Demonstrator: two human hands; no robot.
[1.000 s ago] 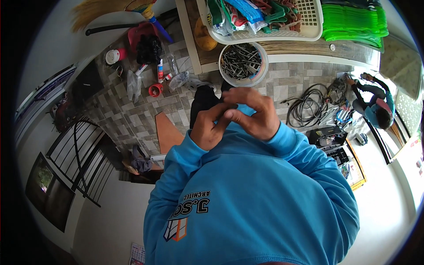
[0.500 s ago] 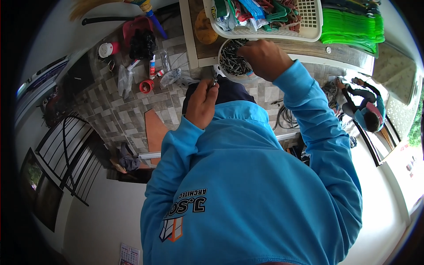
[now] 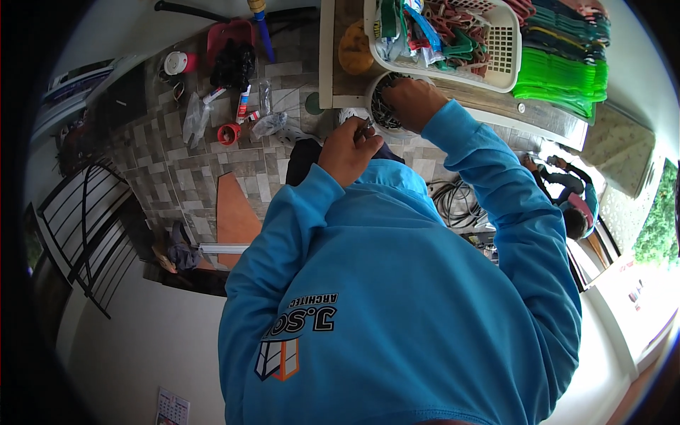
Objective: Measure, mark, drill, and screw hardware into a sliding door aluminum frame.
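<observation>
My left hand [image 3: 348, 152] is closed, with a few small dark metal screws [image 3: 365, 128] showing between thumb and fingers. It is just beside a round white tub [image 3: 373, 86] holding many loose screws [image 3: 383, 113]. Over that tub, my right hand [image 3: 416, 103] reaches down among the screws with its fingers curled. Its fingertips are hidden, so what they pinch cannot be made out. Both forearms are in blue sleeves. The tub stands at the near edge of a wooden surface [image 3: 471, 95].
Behind the tub is a white basket [image 3: 506, 53] of clothes pegs and packets. Green hangers [image 3: 559, 78] are stacked to its right. On the tiled floor are a red dustpan [image 3: 230, 32], a tan board [image 3: 235, 212] and coiled cable [image 3: 457, 202]. Another person [image 3: 575, 195] crouches at far right.
The view has shifted slightly. My left hand has moved right, nearer the tub, and has turned. My right hand has gone lower into the tub.
</observation>
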